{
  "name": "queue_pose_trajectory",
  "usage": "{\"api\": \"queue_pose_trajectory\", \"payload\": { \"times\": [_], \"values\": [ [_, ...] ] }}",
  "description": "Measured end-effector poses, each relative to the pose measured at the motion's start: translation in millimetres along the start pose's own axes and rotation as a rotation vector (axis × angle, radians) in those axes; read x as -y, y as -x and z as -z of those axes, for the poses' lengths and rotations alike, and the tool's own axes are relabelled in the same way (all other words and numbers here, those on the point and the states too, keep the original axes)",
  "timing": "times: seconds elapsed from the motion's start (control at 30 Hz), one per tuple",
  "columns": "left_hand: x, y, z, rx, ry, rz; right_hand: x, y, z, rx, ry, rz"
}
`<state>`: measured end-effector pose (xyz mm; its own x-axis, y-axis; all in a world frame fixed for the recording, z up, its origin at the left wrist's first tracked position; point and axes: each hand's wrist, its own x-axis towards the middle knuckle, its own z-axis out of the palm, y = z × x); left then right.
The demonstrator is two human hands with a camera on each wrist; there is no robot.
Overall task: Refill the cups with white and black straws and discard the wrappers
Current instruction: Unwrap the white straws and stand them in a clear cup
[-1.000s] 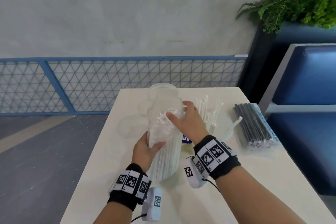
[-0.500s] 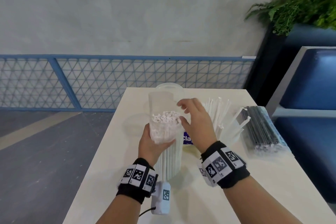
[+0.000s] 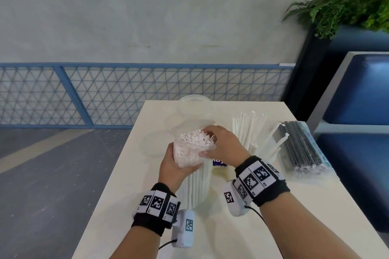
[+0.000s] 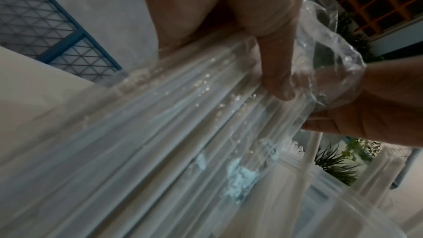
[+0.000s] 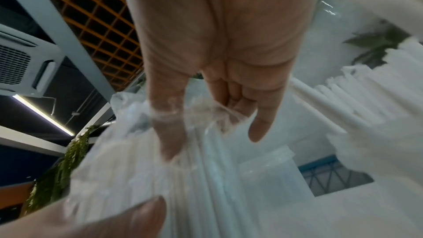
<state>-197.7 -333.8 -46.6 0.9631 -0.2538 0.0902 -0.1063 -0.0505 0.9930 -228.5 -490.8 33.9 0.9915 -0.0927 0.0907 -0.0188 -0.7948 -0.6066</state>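
A bundle of white straws (image 3: 196,176) in a clear plastic wrapper (image 3: 186,156) stands upright on the white table (image 3: 242,235). My left hand (image 3: 174,167) grips the bundle round its upper half, thumb (image 4: 274,71) across the film. My right hand (image 3: 223,146) pinches the wrapper (image 5: 206,115) at the bundle's top right, and the bare straw ends (image 3: 196,139) stick out above the film. Right of my hands, a cup (image 3: 271,155) holds loose white straws (image 3: 250,130). A sealed pack of black straws (image 3: 300,147) lies further right.
An empty clear cup (image 3: 194,107) stands at the table's far edge, with clear lids (image 3: 155,144) lying to its left. A blue-labelled item (image 3: 219,163) is partly hidden behind the bundle. A blue bench (image 3: 357,132) is on the right and a blue mesh fence (image 3: 126,94) runs behind.
The wrapper's open top, which rose above the straw ends, has come down so the ends now show. My right hand dropped from the top to the bundle's upper right side.
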Motion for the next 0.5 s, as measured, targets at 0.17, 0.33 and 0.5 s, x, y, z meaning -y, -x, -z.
{"api": "queue_pose_trajectory", "payload": {
  "times": [0.17, 0.33, 0.5],
  "values": [
    [0, 0, -1, -0.014, 0.002, 0.036, -1, 5, -11, -0.019, 0.01, -0.053],
    [-4, 0, -4, 0.003, -0.05, 0.04, -3, 4, -14, 0.142, 0.166, -0.108],
    [-7, 0, -3, 0.006, -0.096, 0.047, -15, 15, -31, -0.086, -0.211, 0.013]
  ]
}}
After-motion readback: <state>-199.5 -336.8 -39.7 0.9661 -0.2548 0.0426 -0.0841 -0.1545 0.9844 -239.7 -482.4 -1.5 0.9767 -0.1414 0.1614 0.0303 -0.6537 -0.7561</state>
